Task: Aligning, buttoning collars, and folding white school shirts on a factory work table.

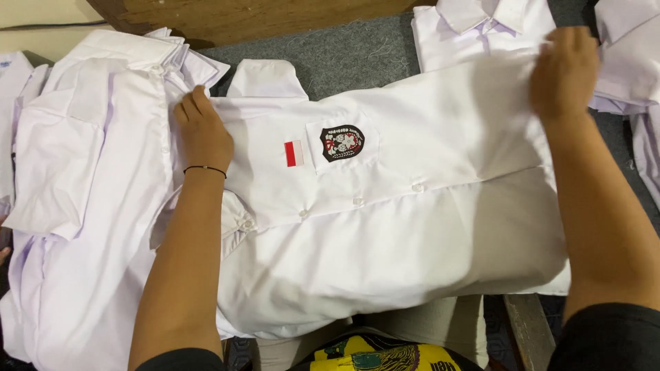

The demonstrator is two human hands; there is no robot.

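Note:
A white button-up shirt (412, 220) lies sideways across a grey carpeted surface (344, 55), collar to the left. Its chest pocket carries a black emblem patch (342, 142), with a small red and white patch (293, 153) beside it. My left hand (203, 130), a thin black band at the wrist, presses flat on the shirt's shoulder near the collar (267, 79). My right hand (565, 72) grips the shirt's lower edge at the far right, fingers curled over the cloth.
More white shirts are piled at the left (82, 172), at the top (481, 27) and at the right edge (629, 55). A wooden board (240, 17) runs along the top. Yellow patterned fabric (385, 357) shows at the bottom.

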